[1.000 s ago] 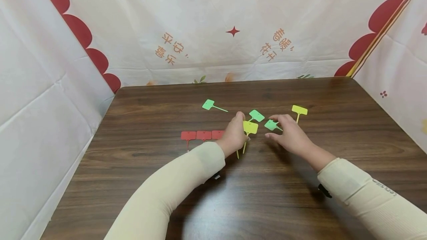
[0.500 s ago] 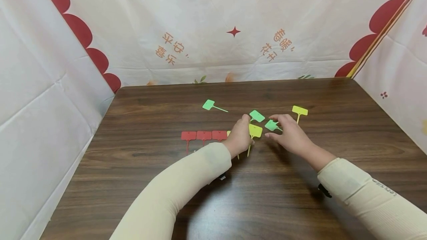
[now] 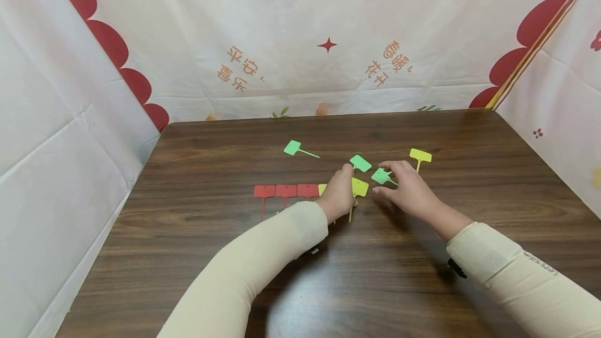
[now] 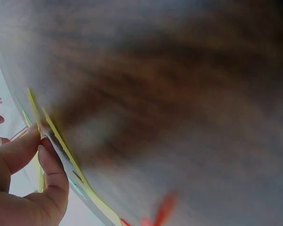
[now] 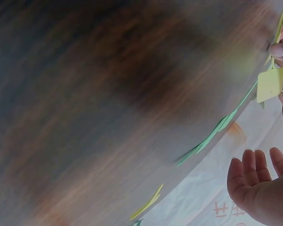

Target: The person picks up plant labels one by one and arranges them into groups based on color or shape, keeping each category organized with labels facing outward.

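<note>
My left hand (image 3: 336, 193) pinches a yellow T-shaped plant label (image 3: 360, 187) by its stem between thumb and finger. In the right wrist view, that label's head (image 5: 270, 85) stands raised off the table. Beneath my left hand, a second yellow label (image 3: 322, 188) lies at the end of a row of red labels (image 3: 286, 191), mostly covered. My right hand (image 3: 412, 189) hovers with fingers apart and loosely bent, holding nothing. Between its thumb and fingers, a green label (image 3: 381, 176) shows on the table, partly hidden. Another green label (image 3: 360, 163) lies just beyond my left fingertips.
Farther back lies a green label (image 3: 292, 147), its stem pointing right. A yellow label (image 3: 420, 155) rests beyond my right hand. The brown wooden table (image 3: 197, 254) ends at a printed white cloth (image 3: 291, 25) behind, with more cloth at both sides.
My left hand has moved slightly right with the yellow label, uncovering part of the yellow label beside the red row. The right hand stays where it was.
</note>
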`<state>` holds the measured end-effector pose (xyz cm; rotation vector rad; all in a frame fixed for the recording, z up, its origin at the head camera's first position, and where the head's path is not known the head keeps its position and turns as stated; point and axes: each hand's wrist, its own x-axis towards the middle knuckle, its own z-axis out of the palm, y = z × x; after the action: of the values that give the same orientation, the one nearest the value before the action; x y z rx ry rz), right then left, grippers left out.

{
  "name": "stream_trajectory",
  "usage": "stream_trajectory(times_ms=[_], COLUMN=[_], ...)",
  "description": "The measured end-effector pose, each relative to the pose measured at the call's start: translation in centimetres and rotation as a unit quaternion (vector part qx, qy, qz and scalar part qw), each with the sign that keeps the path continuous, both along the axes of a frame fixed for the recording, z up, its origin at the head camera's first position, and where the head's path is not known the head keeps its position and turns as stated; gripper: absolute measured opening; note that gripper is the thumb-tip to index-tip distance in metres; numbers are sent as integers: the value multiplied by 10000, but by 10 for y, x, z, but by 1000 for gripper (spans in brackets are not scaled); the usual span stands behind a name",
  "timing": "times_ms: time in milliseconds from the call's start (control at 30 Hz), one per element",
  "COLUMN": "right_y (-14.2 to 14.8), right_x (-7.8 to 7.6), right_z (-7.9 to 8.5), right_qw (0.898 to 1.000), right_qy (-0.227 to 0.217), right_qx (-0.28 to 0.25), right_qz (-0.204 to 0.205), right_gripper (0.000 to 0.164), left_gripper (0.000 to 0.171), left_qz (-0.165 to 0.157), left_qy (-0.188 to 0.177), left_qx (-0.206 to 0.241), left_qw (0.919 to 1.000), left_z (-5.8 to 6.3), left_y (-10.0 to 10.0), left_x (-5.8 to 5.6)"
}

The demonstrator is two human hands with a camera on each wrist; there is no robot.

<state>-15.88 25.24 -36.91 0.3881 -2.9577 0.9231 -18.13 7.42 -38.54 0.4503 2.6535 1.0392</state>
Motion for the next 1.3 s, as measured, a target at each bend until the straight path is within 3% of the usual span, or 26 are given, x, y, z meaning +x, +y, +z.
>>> stream_trajectory(times_ms=[500,967,1300], right_y=[3,4,4], right_x=[-2,-1,-1], right_z=[3,3,3], right_qw=[9996,9998,9999], right_qy=[-267,-179,-123], right_qx=[13,5,-28], right_qz=[-32,-13,-33], right_gripper=[58,57,56], left_gripper=[54,59,61], left_qz=[-227,-98,-245], left_qy=[234,146,202], left_qx=[-623,-1122,-1449], left_qw=[9975,9935,9889], left_z=[5,5,8], left_y=[7,12,11], left_x=[4,2,0])
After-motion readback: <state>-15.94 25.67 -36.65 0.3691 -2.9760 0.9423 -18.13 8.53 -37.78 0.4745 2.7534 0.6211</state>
